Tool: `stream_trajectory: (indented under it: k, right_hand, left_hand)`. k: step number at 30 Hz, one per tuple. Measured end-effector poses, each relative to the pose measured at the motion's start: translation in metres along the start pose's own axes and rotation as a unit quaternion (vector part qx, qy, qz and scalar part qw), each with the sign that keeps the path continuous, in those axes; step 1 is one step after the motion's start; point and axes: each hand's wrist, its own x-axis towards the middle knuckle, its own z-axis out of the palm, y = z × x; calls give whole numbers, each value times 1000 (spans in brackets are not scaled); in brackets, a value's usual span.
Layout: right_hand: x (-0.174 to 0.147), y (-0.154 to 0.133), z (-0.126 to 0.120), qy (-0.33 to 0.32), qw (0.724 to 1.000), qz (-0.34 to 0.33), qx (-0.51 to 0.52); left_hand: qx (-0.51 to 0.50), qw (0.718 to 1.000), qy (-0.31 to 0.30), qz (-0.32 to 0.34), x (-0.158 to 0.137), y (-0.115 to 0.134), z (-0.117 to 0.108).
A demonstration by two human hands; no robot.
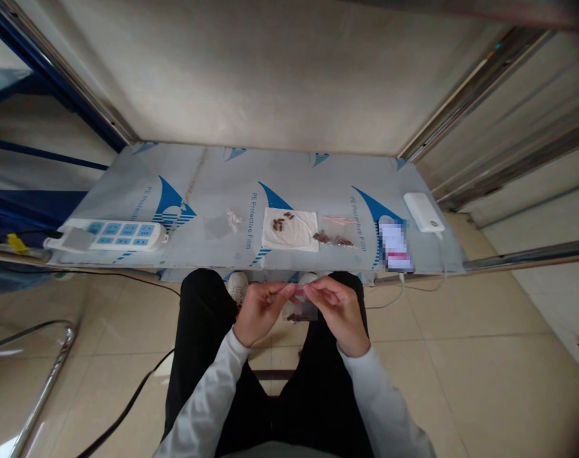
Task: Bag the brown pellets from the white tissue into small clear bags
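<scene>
Between my knees, just off the table's front edge, a small clear plastic bag [305, 311] hangs with small brown pieces at its bottom. My left hand [265, 310] pinches its top edge from one side. Opposite it, my right hand [338, 312] pinches the same edge, the fingertips of both hands close together. On the table lies a white cloth or tissue [303, 238] with several loose brown pieces [279, 224] on it. Right of the cloth are small clear bags of brown pieces [343, 241]. Thin pinkish strips [338, 220] lie behind those bags.
The table [213, 178] is covered in printed protective film. A white power strip [122, 235] sits at its left. At the right are a phone [396, 245] and a white power bank [423, 212] with cables. More pale strips [233, 220] lie left of the cloth.
</scene>
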Motion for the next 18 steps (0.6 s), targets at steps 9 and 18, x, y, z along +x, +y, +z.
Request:
stream_trajectory:
  k: [9, 18]
  right_hand:
    - [43, -31, -18, -32, 996, -27, -82]
    - [164, 26, -114, 224, 924, -8, -311]
  left_hand:
    - [128, 991, 9, 40, 31, -12, -50]
    - [408, 848, 267, -208, 125, -73, -122]
